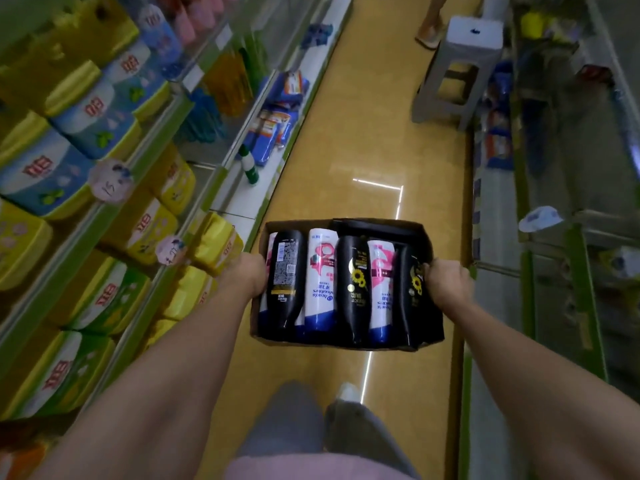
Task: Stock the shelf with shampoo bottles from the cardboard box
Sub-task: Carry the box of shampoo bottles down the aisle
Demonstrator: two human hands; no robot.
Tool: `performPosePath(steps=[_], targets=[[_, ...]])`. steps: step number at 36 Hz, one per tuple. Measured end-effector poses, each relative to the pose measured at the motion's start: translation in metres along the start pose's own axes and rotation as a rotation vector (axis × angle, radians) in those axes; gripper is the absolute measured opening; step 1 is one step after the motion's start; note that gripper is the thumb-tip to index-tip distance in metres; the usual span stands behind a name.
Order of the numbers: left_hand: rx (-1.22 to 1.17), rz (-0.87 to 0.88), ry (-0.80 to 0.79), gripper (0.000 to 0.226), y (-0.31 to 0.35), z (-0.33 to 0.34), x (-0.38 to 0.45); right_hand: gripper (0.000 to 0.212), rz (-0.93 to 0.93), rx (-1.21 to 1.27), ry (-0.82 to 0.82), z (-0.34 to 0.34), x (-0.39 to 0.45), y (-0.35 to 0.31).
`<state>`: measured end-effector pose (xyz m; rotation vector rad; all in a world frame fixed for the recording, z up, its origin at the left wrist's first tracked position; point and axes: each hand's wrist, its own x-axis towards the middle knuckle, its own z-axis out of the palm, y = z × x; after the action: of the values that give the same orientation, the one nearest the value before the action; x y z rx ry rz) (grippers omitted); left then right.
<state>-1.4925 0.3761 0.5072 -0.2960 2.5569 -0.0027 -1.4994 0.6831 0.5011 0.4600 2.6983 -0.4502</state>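
I carry an open cardboard box (424,237) in front of me above the aisle floor. Several shampoo bottles lie flat inside it, alternating black ones (285,278) and white-and-pink ones (321,278). My left hand (247,275) grips the box's left wall and my right hand (446,282) grips its right wall, thumb over the rim. The shelf (145,216) on my left is packed with yellow, blue and green packs.
A grey plastic stool (457,67) stands in the aisle ahead on the right. Another person's foot in a sandal (429,32) is beyond it. A second shelf unit (571,237) lines the right side. A green-and-white bottle (250,166) stands on the left bottom shelf.
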Motion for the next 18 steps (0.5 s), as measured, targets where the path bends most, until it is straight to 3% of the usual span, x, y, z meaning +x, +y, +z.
performPosePath(steps=[18], targets=[[-0.095, -0.017, 0.074, 0.030, 0.042, -0.127, 0.225, 0.029, -0.049, -0.002, 0.034, -0.077, 0.225, -0.107]])
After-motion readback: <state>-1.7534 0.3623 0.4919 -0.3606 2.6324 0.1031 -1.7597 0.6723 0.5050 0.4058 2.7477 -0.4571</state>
